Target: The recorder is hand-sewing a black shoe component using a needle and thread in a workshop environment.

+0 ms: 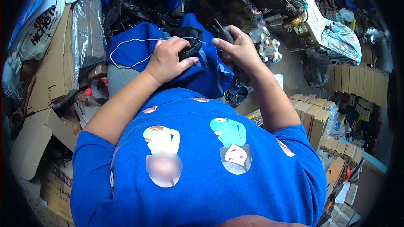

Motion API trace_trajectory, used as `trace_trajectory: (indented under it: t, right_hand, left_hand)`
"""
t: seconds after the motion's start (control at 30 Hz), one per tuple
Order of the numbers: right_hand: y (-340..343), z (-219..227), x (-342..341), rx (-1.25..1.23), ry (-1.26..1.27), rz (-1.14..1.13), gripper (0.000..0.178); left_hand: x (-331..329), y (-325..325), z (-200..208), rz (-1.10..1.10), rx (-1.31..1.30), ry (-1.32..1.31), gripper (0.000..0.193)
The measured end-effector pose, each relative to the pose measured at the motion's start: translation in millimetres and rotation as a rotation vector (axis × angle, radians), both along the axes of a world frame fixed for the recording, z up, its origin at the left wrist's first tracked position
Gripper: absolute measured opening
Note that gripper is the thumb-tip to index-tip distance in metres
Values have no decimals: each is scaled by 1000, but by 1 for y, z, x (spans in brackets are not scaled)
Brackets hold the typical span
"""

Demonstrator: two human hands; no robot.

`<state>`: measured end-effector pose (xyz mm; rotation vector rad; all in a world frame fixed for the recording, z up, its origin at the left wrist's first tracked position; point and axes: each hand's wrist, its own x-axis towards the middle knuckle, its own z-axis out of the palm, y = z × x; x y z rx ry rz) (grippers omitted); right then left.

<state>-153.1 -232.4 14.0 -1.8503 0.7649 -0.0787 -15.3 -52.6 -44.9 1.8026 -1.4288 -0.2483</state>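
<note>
My left hand (169, 56) is closed on a black shoe (194, 42) with a puckered, stitched-looking edge, held over my lap. Much of the shoe is hidden behind my fingers. A thin pale thread (122, 43) loops out to the left over the blue cloth (139, 35) on my lap and runs across the shoe toward my right hand. In my right hand (242, 50), fingers wrapped round, is a dark-handled awl (223, 32), its thin point directed up and away from me. The awl is apart from the shoe, to its right.
Beyond my right hand several small white bottles (267, 46) stand on the floor. A black strapped sandal (237, 93) lies right of my lap. Stacked cardboard boxes (311, 111) fill the right side; flattened cardboard (54, 67) and an open box (31, 147) crowd the left.
</note>
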Motion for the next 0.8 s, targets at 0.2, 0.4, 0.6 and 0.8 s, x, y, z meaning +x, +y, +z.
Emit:
trace_trajectory:
  t: [0.2, 0.4, 0.6, 0.8]
  right_hand:
    - [6, -15, 19, 153, -5, 96, 20]
    - [6, -22, -4, 158, -81, 62, 18]
    - [-19, 11, -52, 287, -236, -210, 19]
    - [-53, 4, -97, -253, 450, 87, 45]
  left_hand:
    - [-6, -10, -6, 39, 23, -95, 27]
    - [-7, -12, -6, -32, -22, -255, 23]
    - [0, -8, -17, 23, -31, -165, 25]
    - [-8, 1, -8, 103, -8, -100, 30]
